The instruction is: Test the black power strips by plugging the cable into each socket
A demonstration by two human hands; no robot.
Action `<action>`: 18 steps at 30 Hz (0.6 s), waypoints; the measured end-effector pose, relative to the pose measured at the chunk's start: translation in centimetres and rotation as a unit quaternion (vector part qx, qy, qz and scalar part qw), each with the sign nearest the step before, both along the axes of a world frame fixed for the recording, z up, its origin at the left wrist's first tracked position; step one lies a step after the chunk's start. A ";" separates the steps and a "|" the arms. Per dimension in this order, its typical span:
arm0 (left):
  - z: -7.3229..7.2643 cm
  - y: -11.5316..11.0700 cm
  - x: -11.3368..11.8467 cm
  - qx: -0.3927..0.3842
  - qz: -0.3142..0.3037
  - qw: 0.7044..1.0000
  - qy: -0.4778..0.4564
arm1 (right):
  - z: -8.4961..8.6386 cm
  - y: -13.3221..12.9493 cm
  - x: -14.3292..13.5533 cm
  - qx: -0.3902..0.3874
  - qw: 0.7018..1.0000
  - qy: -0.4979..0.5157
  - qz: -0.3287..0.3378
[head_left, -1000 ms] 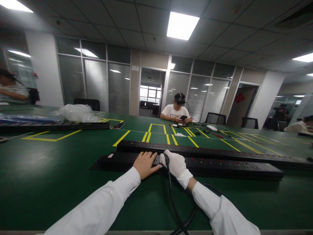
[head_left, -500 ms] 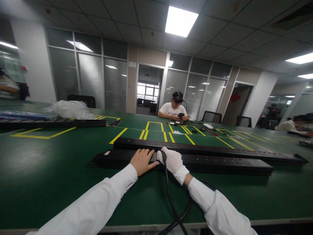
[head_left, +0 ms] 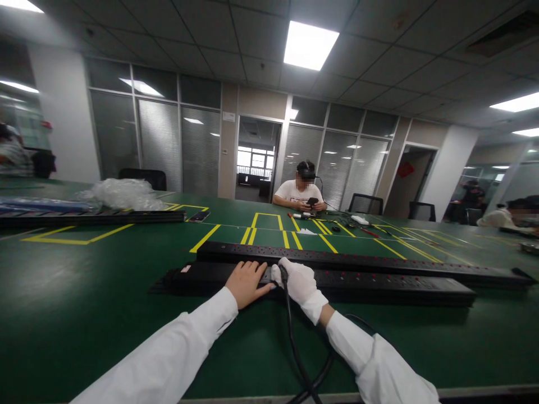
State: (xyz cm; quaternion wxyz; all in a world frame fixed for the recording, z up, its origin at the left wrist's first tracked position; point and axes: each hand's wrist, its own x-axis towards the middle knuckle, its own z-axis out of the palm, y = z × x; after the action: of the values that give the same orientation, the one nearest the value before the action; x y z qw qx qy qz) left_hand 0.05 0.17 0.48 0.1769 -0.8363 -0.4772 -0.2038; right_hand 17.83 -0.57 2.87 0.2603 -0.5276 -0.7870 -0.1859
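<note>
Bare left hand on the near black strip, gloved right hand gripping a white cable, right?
Colour's wrong: the head view shows a black cable. Bare left hand is on the near black strip and gloved right hand grips the cable.

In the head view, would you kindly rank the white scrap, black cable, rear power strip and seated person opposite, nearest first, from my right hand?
1. Black cable: held in the gloved right hand.
2. Rear power strip: just beyond the hand.
3. White scrap: farther ahead.
4. Seated person: opposite, farthest away.
</note>
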 end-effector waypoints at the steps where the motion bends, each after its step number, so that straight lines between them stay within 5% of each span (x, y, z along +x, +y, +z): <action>1: 0.0 0.0 0.0 -0.002 0.000 1.000 0.001 | 0.0 0.0 0.0 -0.002 1.000 0.001 0.003; 18: 0.0 -0.1 -0.1 -0.003 -0.006 1.000 -0.006 | 0.4 -0.4 -0.1 -0.019 1.000 0.008 -0.007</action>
State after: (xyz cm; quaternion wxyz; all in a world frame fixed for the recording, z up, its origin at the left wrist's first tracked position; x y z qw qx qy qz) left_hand -0.05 0.11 0.44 0.1699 -0.8386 -0.4737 -0.2084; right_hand 17.68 -0.94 3.31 0.2550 -0.5396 -0.7844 -0.1687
